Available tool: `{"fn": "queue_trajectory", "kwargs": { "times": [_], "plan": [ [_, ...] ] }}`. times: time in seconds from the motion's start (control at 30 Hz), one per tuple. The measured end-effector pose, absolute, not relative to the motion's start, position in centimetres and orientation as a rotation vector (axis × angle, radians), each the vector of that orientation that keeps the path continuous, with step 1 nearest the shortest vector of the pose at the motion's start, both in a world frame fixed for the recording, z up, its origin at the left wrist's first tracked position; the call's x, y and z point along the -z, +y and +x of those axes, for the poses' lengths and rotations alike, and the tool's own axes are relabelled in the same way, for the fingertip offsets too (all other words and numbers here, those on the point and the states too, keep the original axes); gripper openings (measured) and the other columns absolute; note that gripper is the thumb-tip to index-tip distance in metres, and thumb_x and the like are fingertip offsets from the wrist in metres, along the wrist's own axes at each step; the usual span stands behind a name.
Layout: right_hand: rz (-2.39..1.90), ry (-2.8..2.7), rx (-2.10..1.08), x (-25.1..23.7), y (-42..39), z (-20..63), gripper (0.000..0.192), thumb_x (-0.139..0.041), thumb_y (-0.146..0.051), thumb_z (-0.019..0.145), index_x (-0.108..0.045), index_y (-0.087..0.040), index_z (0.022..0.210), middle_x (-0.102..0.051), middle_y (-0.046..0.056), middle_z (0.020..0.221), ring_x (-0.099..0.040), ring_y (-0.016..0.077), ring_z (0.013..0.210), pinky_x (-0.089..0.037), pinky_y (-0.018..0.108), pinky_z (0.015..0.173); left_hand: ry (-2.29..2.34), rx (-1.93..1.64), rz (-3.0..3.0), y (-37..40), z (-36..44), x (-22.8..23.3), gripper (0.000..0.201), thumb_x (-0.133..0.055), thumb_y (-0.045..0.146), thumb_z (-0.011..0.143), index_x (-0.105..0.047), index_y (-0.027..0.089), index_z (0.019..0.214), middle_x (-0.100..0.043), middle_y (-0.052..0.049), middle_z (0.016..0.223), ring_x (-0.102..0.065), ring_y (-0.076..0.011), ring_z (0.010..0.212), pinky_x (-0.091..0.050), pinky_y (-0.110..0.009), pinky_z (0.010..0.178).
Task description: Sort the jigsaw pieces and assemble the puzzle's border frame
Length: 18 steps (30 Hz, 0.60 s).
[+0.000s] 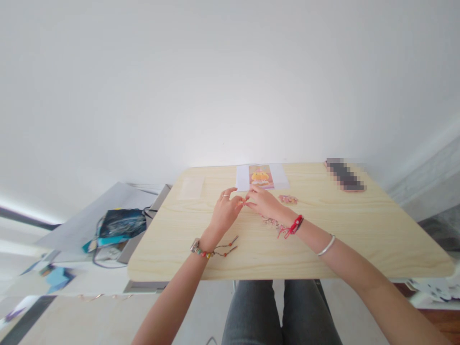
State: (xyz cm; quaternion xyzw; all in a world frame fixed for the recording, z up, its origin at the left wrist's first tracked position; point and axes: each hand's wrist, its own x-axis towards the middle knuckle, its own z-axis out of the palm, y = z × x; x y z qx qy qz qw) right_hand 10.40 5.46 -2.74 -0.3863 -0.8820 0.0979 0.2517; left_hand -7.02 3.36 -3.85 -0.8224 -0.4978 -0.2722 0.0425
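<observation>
My left hand [225,209] and my right hand [266,203] meet over the middle of the table, thumbs and fingertips pinched together. Between them is a small pinkish-orange piece [244,202], too tiny to make out; it may be a jigsaw puzzle piece. Beneath my right wrist lies a spread of small pink and pale pieces [272,223], partly covered by the arm. A little pile of similar pieces [288,199] sits just beyond my right hand. Behind my hands, a white sheet [281,176] lies flat with a picture of a yellow figure [261,177] on it.
The light wooden table [345,235] stands against a white wall. At its far left lies a thin, pale translucent sheet [191,188]. A phone [344,176], blurred by pixels, is at the far right. Left of the table, a dark bag [122,224] rests among other items.
</observation>
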Motion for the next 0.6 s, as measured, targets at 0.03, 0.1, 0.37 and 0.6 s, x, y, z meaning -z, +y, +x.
{"fn": "queue_trajectory", "kwargs": {
  "times": [0.03, 0.1, 0.37, 0.6],
  "plan": [
    [-1.043, -2.426, -0.267, 2.8, 5.7, 9.8, 0.007, -0.061, -0.018, 0.080, -0.062, -0.013, 0.084, -0.051, 0.006, 0.089, -0.052, 0.0139, 0.077, -0.042, 0.027, 0.070, -1.553, 0.822, -2.501, 3.5, -7.6, 4.1, 0.008, -0.060, 0.019, 0.078, -0.064, 0.018, 0.086, -0.051, -0.012, 0.114, -0.051, -0.0268, 0.107, -0.048, -0.043, 0.088],
    [-1.034, -2.480, -0.271, 2.9, 6.1, 8.8, 0.009, -0.059, -0.020, 0.082, -0.063, -0.013, 0.083, -0.051, 0.006, 0.087, -0.051, 0.0127, 0.074, -0.040, 0.025, 0.067, -1.605, 0.807, -2.481, 3.8, -8.6, 4.8, 0.008, -0.061, 0.021, 0.078, -0.064, 0.017, 0.085, -0.052, -0.013, 0.113, -0.052, -0.0275, 0.107, -0.047, -0.044, 0.089],
    [-1.065, -2.535, -0.248, 3.6, 6.5, 7.4, 0.019, -0.050, -0.025, 0.088, -0.062, -0.013, 0.080, -0.051, 0.006, 0.084, -0.045, 0.0104, 0.061, -0.036, 0.024, 0.056, -1.666, 0.815, -2.446, 4.1, -10.0, 6.1, 0.012, -0.063, 0.022, 0.076, -0.063, 0.018, 0.087, -0.052, -0.012, 0.112, -0.053, -0.0269, 0.105, -0.046, -0.045, 0.090],
    [-1.125, -2.318, -0.341, 3.2, 4.3, 13.3, 0.012, -0.055, -0.014, 0.081, -0.063, -0.017, 0.091, -0.054, 0.006, 0.096, -0.054, 0.0139, 0.076, -0.045, 0.030, 0.071, -1.587, 0.919, -2.462, 2.1, -8.9, 4.8, 0.014, -0.059, 0.021, 0.080, -0.062, 0.021, 0.094, -0.049, -0.010, 0.117, -0.050, -0.0256, 0.108, -0.046, -0.045, 0.090]
  ]
}}
